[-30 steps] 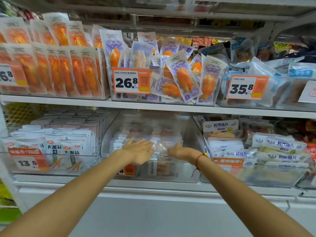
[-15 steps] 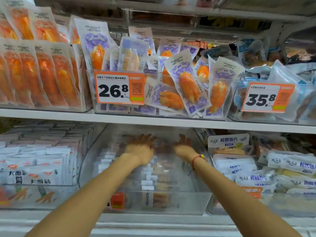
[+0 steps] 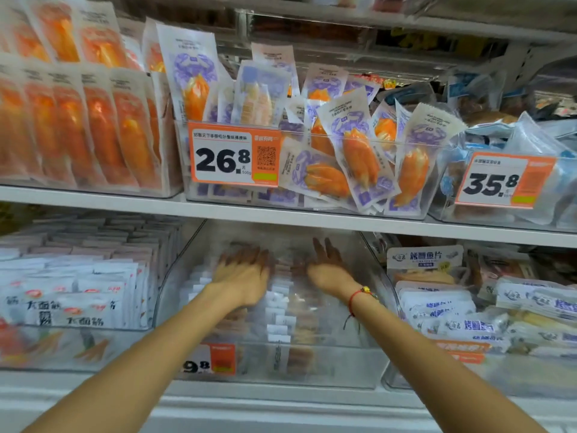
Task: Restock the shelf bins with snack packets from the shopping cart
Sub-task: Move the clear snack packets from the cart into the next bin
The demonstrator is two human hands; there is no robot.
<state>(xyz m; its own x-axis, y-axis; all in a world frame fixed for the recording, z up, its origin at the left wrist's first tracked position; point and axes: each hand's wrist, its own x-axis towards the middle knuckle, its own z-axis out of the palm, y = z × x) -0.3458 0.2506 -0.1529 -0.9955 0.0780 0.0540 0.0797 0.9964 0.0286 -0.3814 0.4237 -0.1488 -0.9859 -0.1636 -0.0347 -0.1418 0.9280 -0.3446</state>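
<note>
Clear bin front [image 3: 312,367]: snack packets [image 3: 281,310] stand in rows running front to back, on the lower shelf.
Left hand [image 3: 242,276]: palm down on the left rows, fingers spread flat, holding nothing.
Right hand [image 3: 327,267]: slightly deeper, on its edge, fingers straight, empty.
Relation: packets lie directly beneath and between both hands.
Likely step: pressing the rows back.
</note>
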